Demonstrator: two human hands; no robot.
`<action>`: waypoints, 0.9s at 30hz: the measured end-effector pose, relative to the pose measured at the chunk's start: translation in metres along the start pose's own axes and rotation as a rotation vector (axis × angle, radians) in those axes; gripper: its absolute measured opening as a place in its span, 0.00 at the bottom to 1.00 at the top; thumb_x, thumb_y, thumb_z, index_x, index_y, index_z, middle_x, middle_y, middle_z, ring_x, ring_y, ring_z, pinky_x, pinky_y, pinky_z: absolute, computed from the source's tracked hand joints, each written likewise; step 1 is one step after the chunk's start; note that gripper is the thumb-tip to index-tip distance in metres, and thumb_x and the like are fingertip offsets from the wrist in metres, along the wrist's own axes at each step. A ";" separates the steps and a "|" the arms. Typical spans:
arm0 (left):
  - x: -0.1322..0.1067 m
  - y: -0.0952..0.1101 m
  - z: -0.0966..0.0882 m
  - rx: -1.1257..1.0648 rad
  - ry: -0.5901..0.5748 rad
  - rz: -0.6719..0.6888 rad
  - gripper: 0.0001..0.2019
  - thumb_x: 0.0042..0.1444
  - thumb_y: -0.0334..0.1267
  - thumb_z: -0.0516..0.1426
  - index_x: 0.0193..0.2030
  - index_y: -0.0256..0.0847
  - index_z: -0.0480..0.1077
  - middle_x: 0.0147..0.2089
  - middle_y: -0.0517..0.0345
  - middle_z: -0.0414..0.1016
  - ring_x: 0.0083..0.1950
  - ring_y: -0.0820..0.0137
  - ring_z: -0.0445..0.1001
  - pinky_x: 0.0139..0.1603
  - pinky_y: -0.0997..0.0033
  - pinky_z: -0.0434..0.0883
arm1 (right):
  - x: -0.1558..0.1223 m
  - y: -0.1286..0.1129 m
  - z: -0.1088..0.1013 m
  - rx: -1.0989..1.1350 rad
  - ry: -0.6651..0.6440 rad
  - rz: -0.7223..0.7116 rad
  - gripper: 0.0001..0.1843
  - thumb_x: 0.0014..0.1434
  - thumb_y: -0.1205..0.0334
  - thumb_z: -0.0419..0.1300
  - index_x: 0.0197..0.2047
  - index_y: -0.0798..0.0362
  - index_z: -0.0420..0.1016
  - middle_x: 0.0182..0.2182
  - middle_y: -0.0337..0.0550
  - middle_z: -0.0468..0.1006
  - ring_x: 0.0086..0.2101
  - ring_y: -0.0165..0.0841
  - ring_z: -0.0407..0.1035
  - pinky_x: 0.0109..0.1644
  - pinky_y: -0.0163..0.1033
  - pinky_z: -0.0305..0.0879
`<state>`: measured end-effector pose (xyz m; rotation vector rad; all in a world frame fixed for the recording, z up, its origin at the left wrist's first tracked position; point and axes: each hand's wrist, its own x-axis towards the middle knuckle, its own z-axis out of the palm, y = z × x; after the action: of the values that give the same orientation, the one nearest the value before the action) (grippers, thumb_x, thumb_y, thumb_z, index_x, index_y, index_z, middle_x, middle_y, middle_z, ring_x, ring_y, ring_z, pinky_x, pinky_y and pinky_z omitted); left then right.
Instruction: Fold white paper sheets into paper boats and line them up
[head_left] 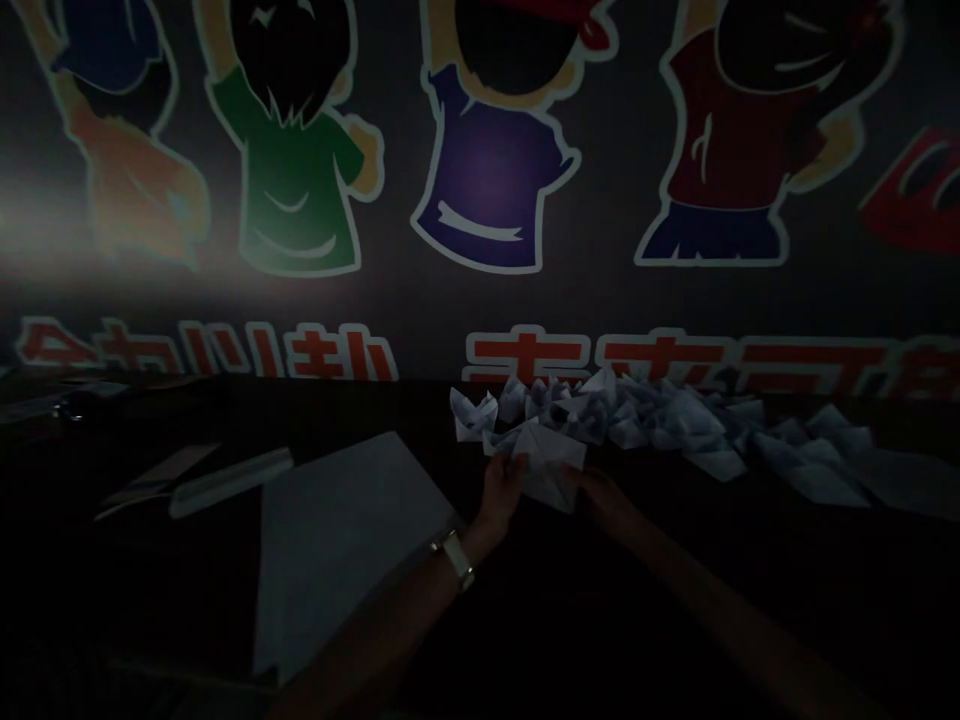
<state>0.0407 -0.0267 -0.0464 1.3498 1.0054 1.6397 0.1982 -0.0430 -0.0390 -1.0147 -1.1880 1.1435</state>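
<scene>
The left hand [499,490] and the right hand [600,500] hold together a folded white paper [547,465], near the far edge of the dark table [225,420]. Both grips are narrow, pinching the paper from two sides. Just behind it lies a long row of paper boats [622,420]. A large paper sheet [345,550] lies beside the left hand, which wears a white watch [455,558].

Paper sheet [345,540] left of the left hand [499,490], folded paper boats [637,420] behind it, mural wall [487,170] behind them
</scene>
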 end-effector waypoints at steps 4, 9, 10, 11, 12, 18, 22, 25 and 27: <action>-0.005 -0.003 0.004 0.058 -0.100 0.009 0.17 0.47 0.50 0.58 0.25 0.37 0.64 0.24 0.62 0.63 0.27 0.75 0.61 0.28 0.75 0.59 | -0.009 -0.001 0.009 0.080 -0.018 0.120 0.18 0.41 0.52 0.65 0.36 0.53 0.77 0.32 0.44 0.80 0.38 0.44 0.73 0.44 0.46 0.67; -0.004 -0.008 0.005 0.093 -0.127 -0.004 0.17 0.47 0.51 0.57 0.28 0.37 0.64 0.25 0.61 0.64 0.28 0.74 0.61 0.29 0.74 0.59 | -0.006 -0.006 0.003 0.140 0.023 0.200 0.17 0.40 0.52 0.66 0.32 0.53 0.77 0.32 0.44 0.81 0.36 0.44 0.74 0.42 0.44 0.68; -0.003 -0.008 0.005 0.102 -0.127 -0.002 0.17 0.47 0.52 0.57 0.28 0.37 0.64 0.25 0.61 0.65 0.28 0.74 0.61 0.29 0.74 0.59 | -0.005 -0.006 0.001 0.136 0.012 0.191 0.17 0.40 0.52 0.66 0.32 0.53 0.76 0.32 0.45 0.81 0.37 0.44 0.74 0.42 0.44 0.68; -0.003 -0.007 0.004 0.110 -0.125 0.002 0.18 0.46 0.52 0.57 0.28 0.37 0.64 0.25 0.61 0.64 0.28 0.74 0.61 0.29 0.74 0.58 | -0.005 -0.007 0.001 0.125 0.000 0.179 0.18 0.39 0.52 0.66 0.33 0.53 0.76 0.33 0.45 0.81 0.37 0.45 0.74 0.42 0.44 0.68; -0.003 -0.007 0.004 0.117 -0.122 0.007 0.18 0.46 0.53 0.57 0.28 0.37 0.64 0.25 0.62 0.64 0.27 0.74 0.60 0.28 0.74 0.58 | -0.006 -0.007 0.000 0.113 -0.008 0.166 0.19 0.39 0.51 0.66 0.33 0.54 0.76 0.34 0.45 0.81 0.38 0.45 0.74 0.43 0.45 0.68; -0.006 -0.002 0.005 0.102 -0.148 0.010 0.18 0.45 0.53 0.58 0.24 0.37 0.64 0.23 0.63 0.61 0.27 0.75 0.59 0.27 0.75 0.58 | -0.005 -0.002 0.002 0.101 0.044 0.158 0.19 0.36 0.54 0.69 0.33 0.54 0.76 0.32 0.45 0.81 0.36 0.44 0.74 0.43 0.46 0.67; -0.007 -0.001 0.006 0.046 -0.147 -0.028 0.18 0.45 0.52 0.59 0.28 0.36 0.68 0.26 0.59 0.67 0.30 0.72 0.64 0.29 0.74 0.62 | -0.004 -0.004 0.002 0.122 0.107 0.143 0.18 0.34 0.57 0.69 0.31 0.54 0.76 0.30 0.44 0.81 0.34 0.44 0.74 0.42 0.46 0.68; -0.009 0.002 0.004 -0.019 -0.264 -0.068 0.19 0.44 0.51 0.60 0.33 0.35 0.71 0.29 0.56 0.71 0.32 0.70 0.66 0.31 0.73 0.64 | -0.005 -0.007 0.002 0.120 0.130 0.125 0.17 0.34 0.58 0.69 0.31 0.54 0.77 0.30 0.44 0.81 0.34 0.44 0.74 0.41 0.46 0.68; -0.010 0.005 0.003 -0.056 -0.347 -0.101 0.19 0.44 0.50 0.61 0.34 0.34 0.73 0.30 0.55 0.72 0.31 0.70 0.67 0.31 0.73 0.64 | -0.006 -0.007 0.003 0.115 0.142 0.121 0.16 0.34 0.58 0.70 0.31 0.53 0.77 0.30 0.44 0.81 0.34 0.44 0.74 0.40 0.45 0.68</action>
<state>0.0451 -0.0368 -0.0454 1.4586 0.8007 1.2932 0.1964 -0.0496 -0.0322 -1.0728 -0.9487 1.1991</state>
